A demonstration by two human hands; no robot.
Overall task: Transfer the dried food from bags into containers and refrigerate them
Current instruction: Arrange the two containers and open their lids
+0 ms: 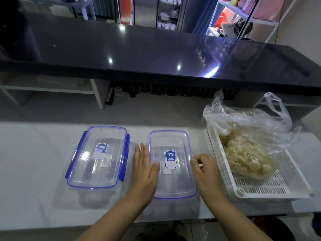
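Two clear lidded containers with blue seals sit side by side on the white counter (34, 153), apart with a gap between. Left container (97, 157) has blue side latches flipped out. Right container (172, 164) is flanked by both hands. Left hand (144, 169) lies flat, fingers straight and together along its left edge, thumb resting on the lid. Right hand (206, 169) curls loosely at the right edge, fingertips pinching something small and white, cannot tell what. White slotted basket (260, 186) stands just beside the right hand, holding clear plastic bags of pale dried food (246, 153). Counter left of the containers is bare; near edge runs under the forearms. Black raised ledge (156, 54) overhangs the back.
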